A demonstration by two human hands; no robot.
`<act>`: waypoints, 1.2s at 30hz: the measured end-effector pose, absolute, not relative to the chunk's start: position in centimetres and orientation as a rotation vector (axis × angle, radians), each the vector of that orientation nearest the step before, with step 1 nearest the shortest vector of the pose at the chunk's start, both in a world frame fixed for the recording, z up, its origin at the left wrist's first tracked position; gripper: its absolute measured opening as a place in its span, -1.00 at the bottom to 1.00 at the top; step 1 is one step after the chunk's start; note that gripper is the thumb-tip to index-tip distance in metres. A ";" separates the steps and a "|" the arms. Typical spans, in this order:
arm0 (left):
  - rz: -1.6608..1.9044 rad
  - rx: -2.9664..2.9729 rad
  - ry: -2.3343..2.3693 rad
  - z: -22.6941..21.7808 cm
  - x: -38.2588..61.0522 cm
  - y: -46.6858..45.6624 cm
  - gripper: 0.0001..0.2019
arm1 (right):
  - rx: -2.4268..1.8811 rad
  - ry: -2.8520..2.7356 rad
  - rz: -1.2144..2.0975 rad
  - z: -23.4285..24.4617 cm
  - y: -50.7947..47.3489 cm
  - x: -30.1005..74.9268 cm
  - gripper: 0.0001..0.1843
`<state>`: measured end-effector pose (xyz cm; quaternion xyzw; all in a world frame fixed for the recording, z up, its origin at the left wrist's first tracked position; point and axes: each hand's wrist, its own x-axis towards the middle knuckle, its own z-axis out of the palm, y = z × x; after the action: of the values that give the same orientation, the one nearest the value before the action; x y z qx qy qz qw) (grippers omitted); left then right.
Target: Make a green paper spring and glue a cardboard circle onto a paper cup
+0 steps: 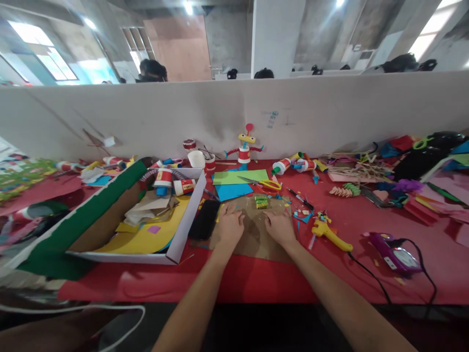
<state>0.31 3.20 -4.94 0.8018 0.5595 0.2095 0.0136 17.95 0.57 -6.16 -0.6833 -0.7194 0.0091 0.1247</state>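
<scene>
My left hand [230, 224] rests on a brown cardboard sheet [252, 244], its fingers stretched forward with nothing in them. On the sheet's right side lies my right hand [280, 227], palm down, fingers loosely extended and holding nothing. Just beyond and between the hands sit green and yellow accordion-folded paper strips [261, 202], which neither hand touches. A black phone-like slab [205, 220] is beside my left hand. Farther back, yellow-handled scissors [271, 185] lie partly over green paper [229, 178] and blue paper [232, 192].
At left stands an open box [186, 217] with paper and cup figures. A yellow glue gun [331, 236], a pen [300, 199] and a purple corded device [395, 253] lie to the right. A paper-cup figure [244, 154] stands by the white partition [164, 117].
</scene>
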 end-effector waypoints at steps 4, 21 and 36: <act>0.589 2.458 1.857 -4.4 1.3 6.4 -0.74 | -1.996 -2.102 0.042 -6.2 0.7 18.0 -0.63; 0.451 2.393 1.949 -5.4 2.5 12.5 -0.66 | -1.983 -2.117 0.081 -6.4 1.0 18.2 -0.67; 0.392 2.323 2.034 -5.5 2.4 13.9 -0.71 | -2.026 -2.126 0.089 -6.4 1.1 18.2 -0.64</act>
<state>2.42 13.88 -5.50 0.7462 0.6535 0.1258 0.0147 18.20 1.15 -6.39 -0.6859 -0.7199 0.0302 0.1015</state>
